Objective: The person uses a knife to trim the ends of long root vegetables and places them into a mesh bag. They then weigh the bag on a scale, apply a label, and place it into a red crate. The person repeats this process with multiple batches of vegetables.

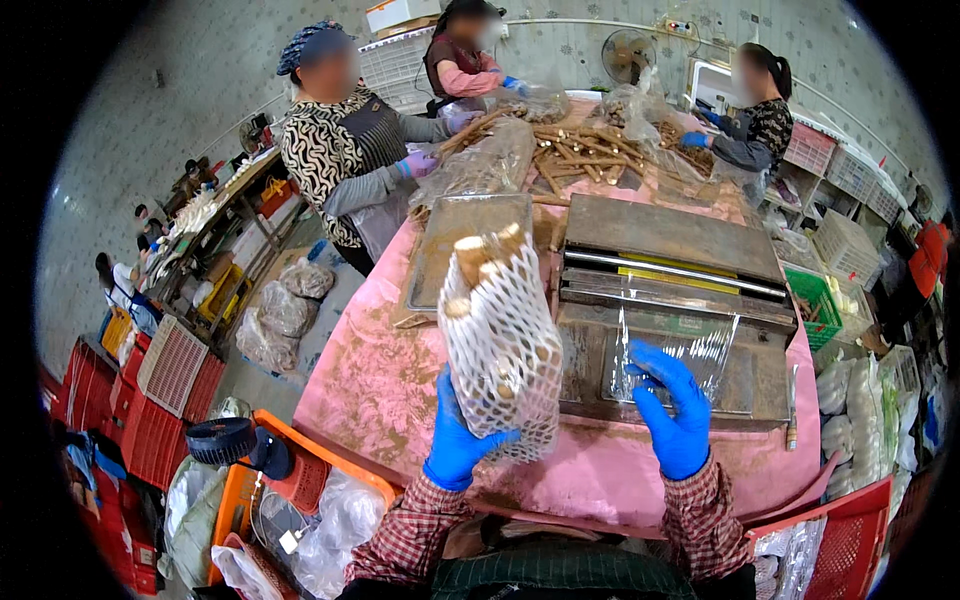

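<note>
Head view: left hand (455,440) in blue glove clamped under a white foam-net bundle of root sticks (500,335), held upright over the pink tabletop (370,390), just left of the wrapping machine (670,300). Right hand (675,410), also gloved, pinches the edge of the clear film (670,345) on the machine's plate. Metal tray (465,245) lies behind the bundle. Three other people work at the far end around loose root sticks (580,150).

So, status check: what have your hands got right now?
Left hand grips netted bundle. Right hand pulls film over wrapper. Nothing in the way.
</note>
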Demonstrator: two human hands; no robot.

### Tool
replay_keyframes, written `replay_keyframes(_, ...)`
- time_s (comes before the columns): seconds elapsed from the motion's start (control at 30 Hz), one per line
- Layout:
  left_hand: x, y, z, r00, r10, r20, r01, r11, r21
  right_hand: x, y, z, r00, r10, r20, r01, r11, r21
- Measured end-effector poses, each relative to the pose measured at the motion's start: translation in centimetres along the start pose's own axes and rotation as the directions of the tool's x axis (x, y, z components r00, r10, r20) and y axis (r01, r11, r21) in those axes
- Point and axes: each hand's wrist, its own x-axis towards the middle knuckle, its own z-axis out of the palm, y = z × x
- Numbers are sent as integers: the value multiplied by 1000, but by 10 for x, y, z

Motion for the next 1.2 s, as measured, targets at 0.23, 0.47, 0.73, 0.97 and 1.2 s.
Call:
replay_keyframes(0.23,-6,-6,12,979,162,128,-179,974,136,26,-48,3,852,-363,378,500,777,-382)
replay_keyframes(0.47,-5,-20,1,947,297,123,-321,895,309,15,-49,-4,816,-349,461,551,710,-438)
replay_keyframes(0.73,-9,-44,-7,994,-71,79,65,995,76,6,-56,-14,777,-317,544,545,772,-328)
replay_keyframes(0.97,-4,-52,-13,994,-111,8,108,981,162,-2,-62,-14,842,-193,504,420,821,-387)
replay_keyframes(1.2,-1,-28,0,998,41,38,-44,997,70,-5,-57,-15,827,-277,490,487,788,-377)
